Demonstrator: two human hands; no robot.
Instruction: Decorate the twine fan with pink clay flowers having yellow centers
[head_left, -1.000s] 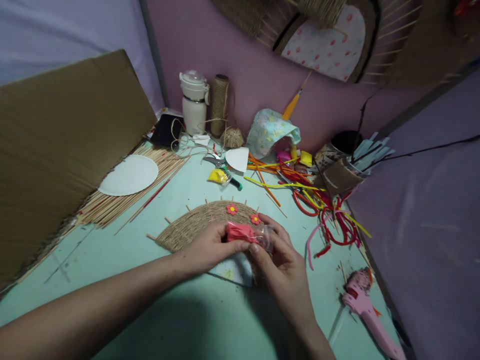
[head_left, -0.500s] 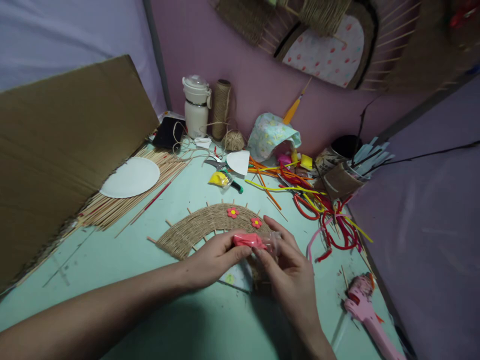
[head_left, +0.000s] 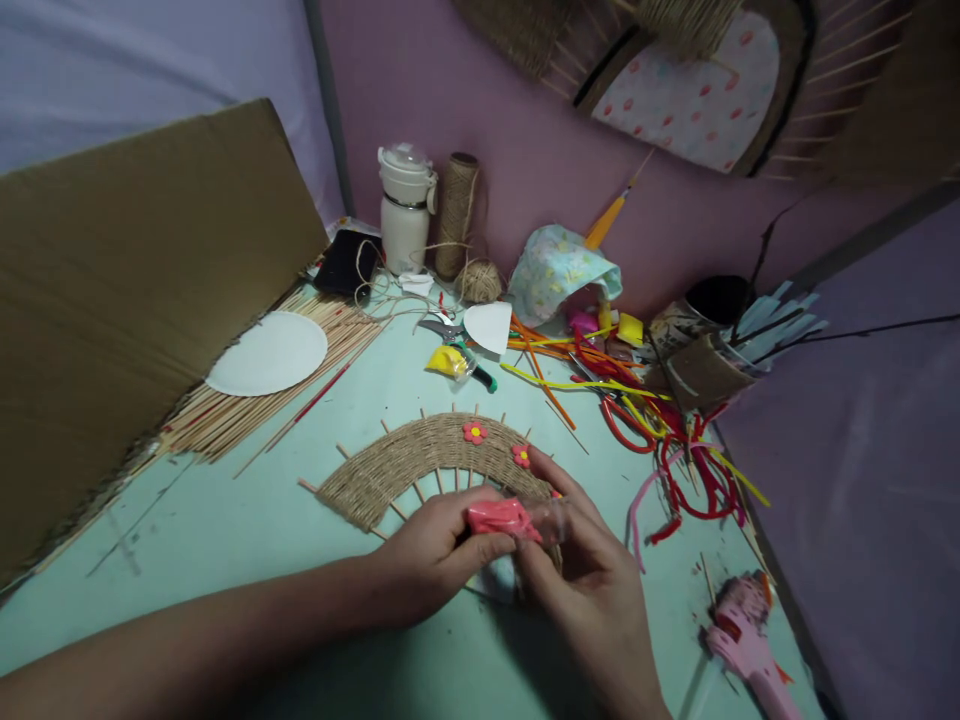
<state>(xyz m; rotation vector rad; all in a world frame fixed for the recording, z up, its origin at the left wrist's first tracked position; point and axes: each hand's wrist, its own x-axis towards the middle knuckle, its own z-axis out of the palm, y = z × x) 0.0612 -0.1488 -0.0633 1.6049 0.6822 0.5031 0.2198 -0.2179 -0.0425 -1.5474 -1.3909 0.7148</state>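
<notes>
Between both hands is a packet of pink-red modelling clay (head_left: 501,518) in a clear plastic wrapper. My left hand (head_left: 439,550) pinches the clay end between thumb and fingers. At the loose end of the plastic, the thumb and fingers of my right hand (head_left: 596,575) are closed on the wrapper. Beneath them lies a woven twine fan (head_left: 420,450) with thin sticks poking from its edges. Red flowers with yellow centres, such as the flower (head_left: 475,432), sit on its band. The hands cover the fan's lower right part.
Bamboo sticks (head_left: 202,425), a white oval (head_left: 270,352) and a cardboard sheet (head_left: 150,260) are on the left. Behind stand a white bottle (head_left: 406,215) and a twine spool (head_left: 457,215). To the right lie pipe cleaners (head_left: 705,490), scissors (head_left: 622,425) and a pink glue gun (head_left: 742,640).
The view has shifted slightly, so the scene sits a little lower and further right. Both hands keep hold of the clay packet, slightly lower over the fan.
</notes>
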